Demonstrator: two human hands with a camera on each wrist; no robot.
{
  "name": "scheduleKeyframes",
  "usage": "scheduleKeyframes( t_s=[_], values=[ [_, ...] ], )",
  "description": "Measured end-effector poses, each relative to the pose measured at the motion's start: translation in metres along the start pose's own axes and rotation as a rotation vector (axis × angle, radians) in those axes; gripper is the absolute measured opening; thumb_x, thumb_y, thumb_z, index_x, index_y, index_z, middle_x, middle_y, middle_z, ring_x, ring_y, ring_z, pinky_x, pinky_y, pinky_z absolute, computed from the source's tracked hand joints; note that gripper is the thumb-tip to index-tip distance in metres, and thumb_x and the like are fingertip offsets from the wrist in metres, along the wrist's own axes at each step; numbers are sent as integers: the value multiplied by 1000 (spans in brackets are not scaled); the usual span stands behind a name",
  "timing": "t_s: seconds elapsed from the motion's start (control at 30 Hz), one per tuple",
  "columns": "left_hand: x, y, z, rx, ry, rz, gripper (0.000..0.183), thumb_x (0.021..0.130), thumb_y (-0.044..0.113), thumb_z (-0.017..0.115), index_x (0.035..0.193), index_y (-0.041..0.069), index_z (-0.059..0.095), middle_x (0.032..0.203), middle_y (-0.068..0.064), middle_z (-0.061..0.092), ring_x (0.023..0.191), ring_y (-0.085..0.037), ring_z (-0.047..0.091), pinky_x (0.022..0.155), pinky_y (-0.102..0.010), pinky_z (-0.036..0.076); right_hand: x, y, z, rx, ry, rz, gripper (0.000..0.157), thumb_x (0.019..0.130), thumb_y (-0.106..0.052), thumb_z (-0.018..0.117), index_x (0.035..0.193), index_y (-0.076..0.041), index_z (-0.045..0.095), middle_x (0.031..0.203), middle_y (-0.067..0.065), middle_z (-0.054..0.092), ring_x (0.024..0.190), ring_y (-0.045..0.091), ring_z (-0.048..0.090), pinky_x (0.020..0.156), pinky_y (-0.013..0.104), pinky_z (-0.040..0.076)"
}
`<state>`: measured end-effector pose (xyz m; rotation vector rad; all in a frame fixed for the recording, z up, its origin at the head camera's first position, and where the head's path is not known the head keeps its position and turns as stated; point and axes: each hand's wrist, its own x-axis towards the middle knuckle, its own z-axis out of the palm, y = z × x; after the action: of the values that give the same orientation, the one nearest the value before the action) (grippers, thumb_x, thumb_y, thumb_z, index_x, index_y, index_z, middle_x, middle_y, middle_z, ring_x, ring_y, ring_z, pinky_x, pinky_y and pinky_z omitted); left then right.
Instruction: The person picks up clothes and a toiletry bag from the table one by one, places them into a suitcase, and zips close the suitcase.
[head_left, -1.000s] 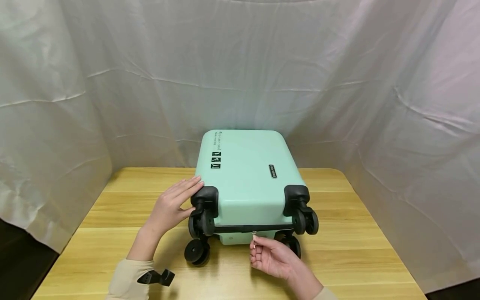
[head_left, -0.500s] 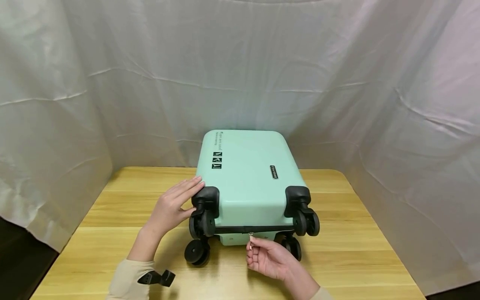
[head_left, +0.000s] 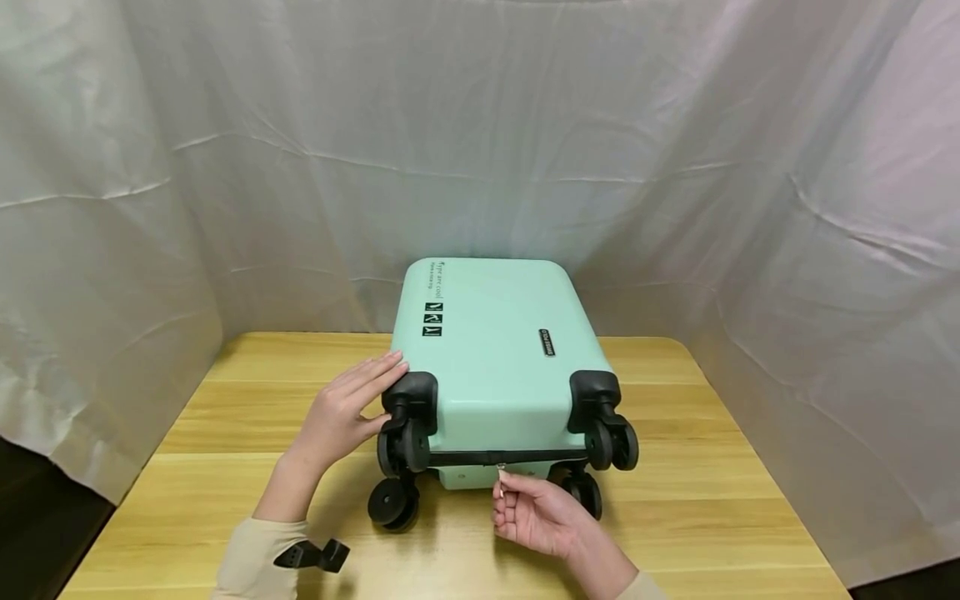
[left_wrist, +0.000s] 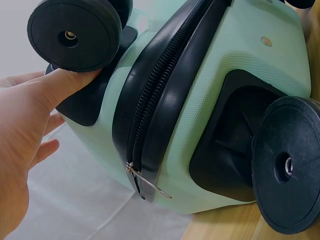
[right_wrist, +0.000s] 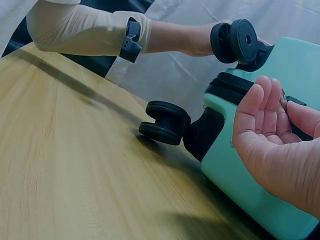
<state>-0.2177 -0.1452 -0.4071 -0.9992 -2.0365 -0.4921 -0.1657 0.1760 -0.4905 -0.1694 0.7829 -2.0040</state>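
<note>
A mint-green hard-shell suitcase (head_left: 498, 350) lies flat on the table, its wheeled end facing me. My left hand (head_left: 341, 417) rests on the near left corner beside a black wheel (head_left: 405, 446), fingers extended along the shell. Below the front edge, my right hand (head_left: 543, 517) pinches a metal zipper pull (head_left: 501, 483) between thumb and fingers, near the middle of the black zipper band (head_left: 465, 458). In the left wrist view, the zipper teeth (left_wrist: 155, 85) curve round the corner, and a second zipper pull (left_wrist: 150, 182) hangs there untouched.
The suitcase stands on a wood-grain table (head_left: 712, 500). Pale cloth (head_left: 480, 167) encloses the back and both sides, close behind the suitcase. A lower wheel (head_left: 393, 504) juts out at the near left. A black strap device (head_left: 311, 554) sits on the left sleeve.
My right hand has shifted slightly left along the zipper band with the zipper pull, then held nearly still over the last half second. My left hand has stayed on the corner.
</note>
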Motion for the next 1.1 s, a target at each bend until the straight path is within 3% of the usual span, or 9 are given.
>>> scheduleKeyframes(
  t_s=[0.13,0.37,0.57,0.7,0.93,1.1],
  values=[
    [0,0,2,3,15,9,55,97,48,48,132,9,62,133,-11,63,123,-24,61,111,-33,41,6,2,6,-4,11,16,34,105,-24,38,89,-15,67,85,-7,68,79,7,62,78,22,51],
    [1,3,4,-22,-46,-24,54,90,39,67,135,10,59,137,-10,60,127,-22,58,114,-31,37,13,6,11,-39,15,35,35,105,-25,38,88,-16,67,83,-8,68,77,7,62,77,21,50],
    [-1,3,4,-20,-28,-22,55,95,47,51,135,10,59,136,-11,61,126,-22,58,116,-27,34,18,8,14,-62,15,42,33,105,-25,39,88,-16,66,84,-8,67,77,7,62,77,21,51],
    [-1,2,3,-20,-32,-27,54,95,47,53,135,11,59,137,-10,60,126,-22,58,116,-27,34,21,7,16,-74,16,44,35,105,-25,38,87,-16,66,83,-8,67,77,7,62,77,21,52],
    [-1,1,0,-20,-32,-27,59,81,30,78,134,10,60,136,-11,61,125,-23,59,114,-29,37,31,9,23,-96,19,53,35,105,-25,39,85,-17,66,80,-8,67,75,6,61,76,21,50],
    [0,2,2,-21,-43,-34,72,68,16,87,134,10,60,136,-9,61,125,-23,59,112,-32,39,40,14,30,-112,33,60,34,104,-25,40,83,-17,66,78,-8,67,74,6,61,75,21,51]
  ],
)
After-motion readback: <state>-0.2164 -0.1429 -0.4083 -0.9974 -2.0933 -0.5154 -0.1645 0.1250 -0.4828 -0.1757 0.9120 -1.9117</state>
